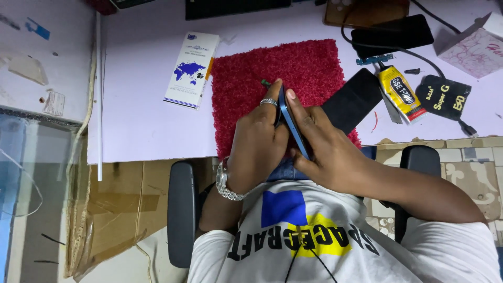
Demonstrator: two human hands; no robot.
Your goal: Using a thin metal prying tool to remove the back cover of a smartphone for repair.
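A blue phone point(291, 124) stands on its edge between both hands, over the near part of a red shaggy mat point(298, 71). My left hand point(258, 142), with a ring and a metal wristwatch, grips the phone from the left. My right hand point(320, 141) clasps it from the right, index finger along its upper edge. A small dark tool tip point(265, 83) pokes out by my left fingers. A black flat panel point(352, 99) lies on the mat's right edge, beside my right hand.
A white and blue booklet point(190, 69) lies left of the mat. A yellow glue tube point(402, 92), a black pouch point(446, 96), a dark phone with a cable point(392, 33) and a white box point(474, 46) sit at right. Chair armrests point(182, 209) flank me.
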